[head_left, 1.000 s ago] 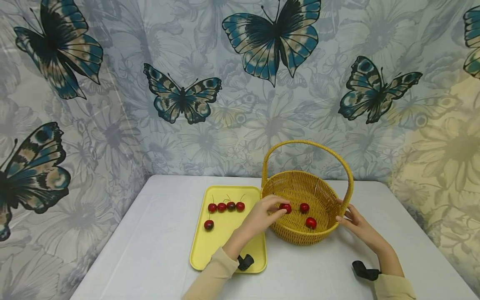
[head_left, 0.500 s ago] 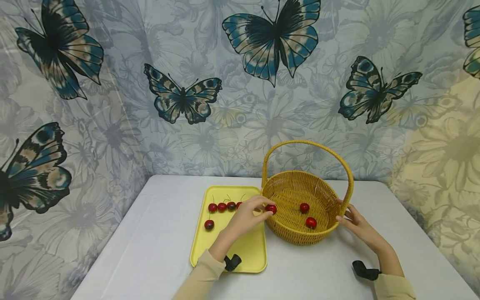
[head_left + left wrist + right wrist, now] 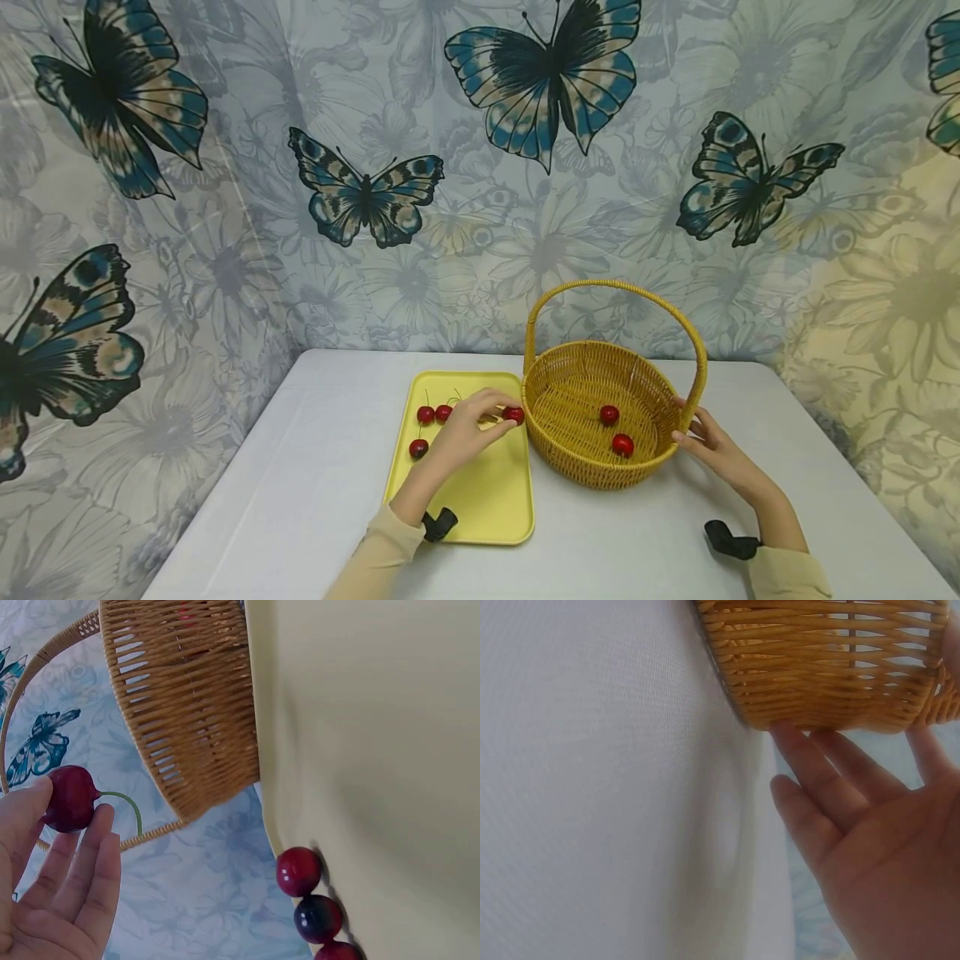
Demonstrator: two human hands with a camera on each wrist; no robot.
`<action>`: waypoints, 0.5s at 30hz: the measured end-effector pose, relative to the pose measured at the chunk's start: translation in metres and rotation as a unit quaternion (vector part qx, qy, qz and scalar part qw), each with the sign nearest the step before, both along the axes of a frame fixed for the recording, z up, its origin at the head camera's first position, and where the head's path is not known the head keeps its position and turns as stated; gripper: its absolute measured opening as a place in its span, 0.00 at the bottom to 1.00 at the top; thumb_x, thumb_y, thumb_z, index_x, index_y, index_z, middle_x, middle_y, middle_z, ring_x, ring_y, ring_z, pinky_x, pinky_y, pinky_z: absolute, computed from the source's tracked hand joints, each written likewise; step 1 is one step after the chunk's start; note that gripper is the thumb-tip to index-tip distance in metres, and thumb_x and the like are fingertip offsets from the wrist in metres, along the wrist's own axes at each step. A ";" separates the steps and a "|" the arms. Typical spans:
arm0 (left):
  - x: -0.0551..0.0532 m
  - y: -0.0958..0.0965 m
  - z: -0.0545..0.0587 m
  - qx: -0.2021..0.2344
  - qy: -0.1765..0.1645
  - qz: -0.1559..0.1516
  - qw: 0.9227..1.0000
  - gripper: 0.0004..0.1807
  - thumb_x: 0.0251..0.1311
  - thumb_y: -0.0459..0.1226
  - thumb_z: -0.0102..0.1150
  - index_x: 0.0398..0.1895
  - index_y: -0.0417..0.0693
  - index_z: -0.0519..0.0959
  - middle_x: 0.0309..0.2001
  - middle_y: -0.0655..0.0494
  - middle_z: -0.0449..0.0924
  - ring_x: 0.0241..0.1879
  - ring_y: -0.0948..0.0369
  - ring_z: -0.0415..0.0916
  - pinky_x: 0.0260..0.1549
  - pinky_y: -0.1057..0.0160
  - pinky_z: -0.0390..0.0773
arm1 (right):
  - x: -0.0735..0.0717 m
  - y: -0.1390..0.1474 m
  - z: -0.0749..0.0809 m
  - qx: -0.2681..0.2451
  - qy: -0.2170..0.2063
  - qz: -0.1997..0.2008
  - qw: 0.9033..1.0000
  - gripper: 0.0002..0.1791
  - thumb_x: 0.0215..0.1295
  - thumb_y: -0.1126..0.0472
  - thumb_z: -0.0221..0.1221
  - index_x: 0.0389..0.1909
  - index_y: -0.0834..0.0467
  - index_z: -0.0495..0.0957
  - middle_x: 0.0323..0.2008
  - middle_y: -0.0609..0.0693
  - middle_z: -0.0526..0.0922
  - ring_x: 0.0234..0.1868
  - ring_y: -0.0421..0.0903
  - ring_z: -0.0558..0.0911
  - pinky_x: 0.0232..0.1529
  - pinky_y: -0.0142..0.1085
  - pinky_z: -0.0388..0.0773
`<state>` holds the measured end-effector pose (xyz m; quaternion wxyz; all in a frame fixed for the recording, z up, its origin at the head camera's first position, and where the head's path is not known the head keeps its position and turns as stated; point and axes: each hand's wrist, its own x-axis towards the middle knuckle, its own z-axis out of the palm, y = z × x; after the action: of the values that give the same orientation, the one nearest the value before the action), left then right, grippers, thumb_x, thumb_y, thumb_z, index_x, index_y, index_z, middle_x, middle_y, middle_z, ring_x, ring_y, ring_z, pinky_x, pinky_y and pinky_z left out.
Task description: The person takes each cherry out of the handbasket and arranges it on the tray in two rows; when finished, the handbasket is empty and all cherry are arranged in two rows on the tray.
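Observation:
My left hand point(image 3: 467, 432) pinches a dark red cherry point(image 3: 513, 415) between thumb and fingertips, above the yellow tray's right side, close to the basket's left rim. In the left wrist view the held cherry point(image 3: 70, 799) shows its curved green stem. My right hand point(image 3: 722, 454) holds the woven wicker basket point(image 3: 592, 477) at its right side by the handle's foot; the right wrist view shows fingertips against the woven wall point(image 3: 817, 675). Two cherries lie inside the basket, one cherry point(image 3: 609, 415) behind the other cherry point(image 3: 622, 445). The tray point(image 3: 491, 504) bears several cherries, some hidden behind my left hand.
The basket's tall arched handle point(image 3: 615, 285) rises over its opening. Tray and basket stand side by side on a white-covered table point(image 3: 285, 492). Behind the table hangs a butterfly-patterned cloth point(image 3: 480, 233). A black strap piece point(image 3: 731, 542) sits at my right wrist.
My left hand has moved left with the cherry, from over the basket to over the tray, and now covers some tray cherries. The right hand and basket have stayed put.

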<state>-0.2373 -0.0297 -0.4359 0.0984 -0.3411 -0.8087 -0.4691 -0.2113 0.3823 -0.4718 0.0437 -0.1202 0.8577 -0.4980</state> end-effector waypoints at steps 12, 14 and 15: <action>0.003 -0.026 -0.009 -0.010 -0.014 0.022 1.000 0.14 0.56 0.35 0.62 0.47 0.50 0.79 0.45 0.60 0.78 0.42 0.64 0.78 0.43 0.67 0.79 | 0.000 0.000 0.000 0.005 -0.003 0.000 1.000 0.35 0.72 0.57 0.46 0.73 0.54 0.39 0.68 0.70 0.48 0.59 0.34 0.62 0.54 0.65 0.63; 0.004 -0.030 -0.010 -0.012 -0.014 0.023 1.000 0.15 0.56 0.35 0.62 0.48 0.49 0.79 0.45 0.59 0.78 0.42 0.63 0.79 0.43 0.66 0.79 | 0.000 0.000 0.000 0.003 -0.001 0.001 1.000 0.35 0.72 0.57 0.46 0.72 0.54 0.39 0.68 0.70 0.48 0.57 0.29 0.61 0.54 0.65 0.63; 0.004 -0.032 -0.011 -0.014 -0.015 0.024 0.999 0.15 0.56 0.35 0.62 0.48 0.49 0.79 0.45 0.59 0.78 0.42 0.63 0.79 0.44 0.66 0.79 | 0.000 0.000 0.000 0.002 0.000 0.001 1.000 0.35 0.72 0.57 0.46 0.72 0.55 0.40 0.68 0.70 0.48 0.55 0.24 0.60 0.54 0.65 0.63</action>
<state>-0.2328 -0.0618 -0.4471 0.0925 -0.3158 -0.8245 -0.4602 -0.2112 0.3821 -0.4719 0.0444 -0.1213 0.8583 -0.4967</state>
